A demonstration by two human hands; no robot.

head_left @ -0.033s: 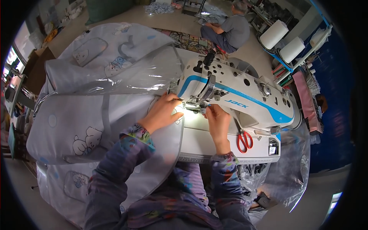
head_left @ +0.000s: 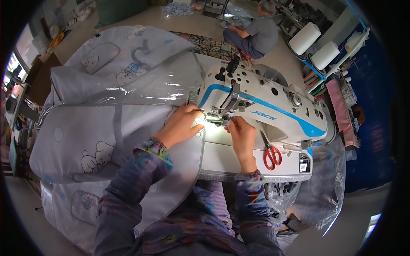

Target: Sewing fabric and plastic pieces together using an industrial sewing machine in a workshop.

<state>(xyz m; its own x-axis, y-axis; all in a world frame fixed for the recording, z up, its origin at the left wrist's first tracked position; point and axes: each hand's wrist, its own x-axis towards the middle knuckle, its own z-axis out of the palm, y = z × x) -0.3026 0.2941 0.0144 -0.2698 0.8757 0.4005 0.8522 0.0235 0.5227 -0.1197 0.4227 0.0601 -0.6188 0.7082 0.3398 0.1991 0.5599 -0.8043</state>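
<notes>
Beside the needle area of a white and blue sewing machine [head_left: 267,104], my left hand [head_left: 181,123] lies on a grey fabric piece [head_left: 81,128] printed with cartoon animals. Its thumb and fingers are apart, the fingertips partly hidden by the machine head. Right of the lit needle area is my right hand [head_left: 243,134], thumb and forefinger pinched together near the machine's small round knob. Whatever lies between those fingertips is too small to make out. The fabric has a dark edge binding, and a clear plastic sheet [head_left: 171,81] lies along its far side.
Red-handled scissors [head_left: 272,158] lie on the machine bed [head_left: 222,160], right of my right hand. White thread cones [head_left: 305,38] stand on a rack behind the machine. Farther back sits another person [head_left: 260,34]. Clear plastic [head_left: 324,187] hangs off the table's right side.
</notes>
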